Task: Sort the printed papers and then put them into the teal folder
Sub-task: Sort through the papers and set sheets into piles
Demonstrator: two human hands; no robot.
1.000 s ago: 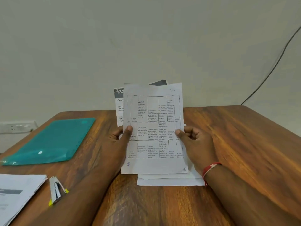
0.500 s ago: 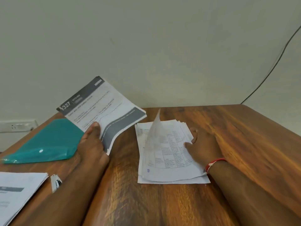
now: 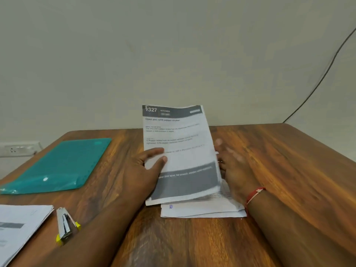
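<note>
My left hand (image 3: 146, 170) grips the left edge of a printed sheet (image 3: 179, 151) with a dark "327 KITCHEN" header, thumb on its face, and holds it tilted up over the middle of the table. Beneath it lies a small pile of printed papers (image 3: 202, 210) flat on the wood. My right hand (image 3: 233, 170), blurred, sits behind the sheet's right edge on that pile; whether it holds the sheet is not visible. The teal folder (image 3: 63, 166) lies closed at the left.
A second stack of printed papers (image 3: 19, 226) lies at the near left corner, with a metal stapler (image 3: 64, 225) with yellow ends beside it. The wooden table (image 3: 289, 170) meets a plain wall. A wall socket (image 3: 17, 149) is at far left, and a black cable (image 3: 317, 81) runs down the wall on the right.
My left hand carried the "327" sheet from over the folder back right to the middle, above the pile. The lifted table sheet has dropped flat. My right hand shifted behind the sheet.
</note>
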